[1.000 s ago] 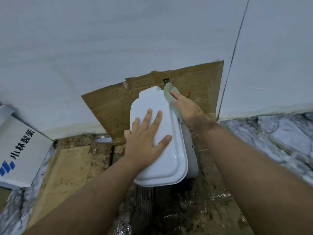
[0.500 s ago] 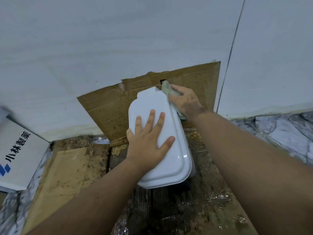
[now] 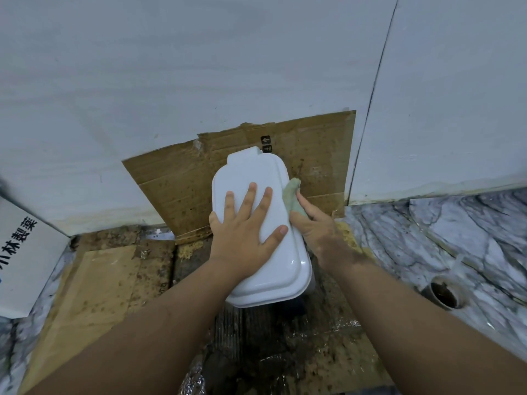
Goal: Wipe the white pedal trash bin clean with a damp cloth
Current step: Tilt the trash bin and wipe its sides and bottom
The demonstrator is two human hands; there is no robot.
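2 bare hands work a white pedal bin: the left hand lies flat, fingers spread, on its lid, the right hand grips a green cloth against its side.

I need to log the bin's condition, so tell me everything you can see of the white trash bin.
The trash bin is seen from above: a glossy white lid, plastic by the look of it, rounded-rectangular with a stepped rim and a small tab at its far end. The lid is closed. It stands on stained cardboard near the wall. The left hand lies flat on the lid; the right hand presses a pale green cloth against its right edge. The body is mostly hidden, and no pedal shows.
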